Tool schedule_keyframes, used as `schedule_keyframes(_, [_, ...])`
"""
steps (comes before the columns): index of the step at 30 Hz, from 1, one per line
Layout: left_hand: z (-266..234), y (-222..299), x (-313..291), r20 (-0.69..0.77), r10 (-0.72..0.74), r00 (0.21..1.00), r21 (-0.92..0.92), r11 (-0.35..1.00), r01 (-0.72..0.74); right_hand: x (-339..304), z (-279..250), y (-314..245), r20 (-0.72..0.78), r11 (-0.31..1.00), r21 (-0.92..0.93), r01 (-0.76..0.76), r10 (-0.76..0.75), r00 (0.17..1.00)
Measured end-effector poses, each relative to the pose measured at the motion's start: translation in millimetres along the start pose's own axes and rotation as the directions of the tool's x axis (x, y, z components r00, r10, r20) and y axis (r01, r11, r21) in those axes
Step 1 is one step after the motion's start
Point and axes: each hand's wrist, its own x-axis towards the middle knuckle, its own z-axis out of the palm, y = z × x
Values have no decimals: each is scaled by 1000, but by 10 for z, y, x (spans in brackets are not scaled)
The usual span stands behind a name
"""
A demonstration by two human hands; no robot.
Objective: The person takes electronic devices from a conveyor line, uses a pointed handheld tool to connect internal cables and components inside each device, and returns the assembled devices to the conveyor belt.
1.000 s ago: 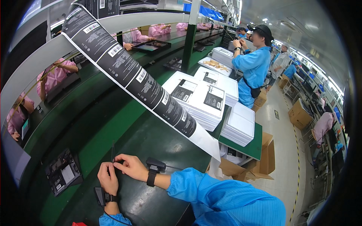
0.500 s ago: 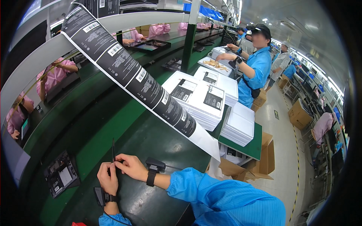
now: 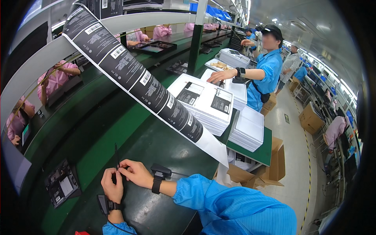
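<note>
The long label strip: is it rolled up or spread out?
Spread out: the label strip slopes down from the upper left, its black labels visible one after another, toward a blank white part.

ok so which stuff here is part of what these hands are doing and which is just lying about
In the work:
- left hand and right hand
- thin black strip at their fingertips

Seemingly just about, untouched by these hands:
- opened dark device
- label strip
- stacked white trays
- cardboard box
</note>
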Motion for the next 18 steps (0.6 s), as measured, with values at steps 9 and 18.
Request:
schedule_keyframes(9, [18, 4, 10, -15, -3, 1000, 1, 1000, 3, -6, -14, -53, -12, 1000, -2, -22, 22, 1000])
schedule_keyframes(18, [11, 31, 0, -21, -61, 998, -12, 998, 61, -8, -15, -73, -4, 999, -52, 7, -7, 1000])
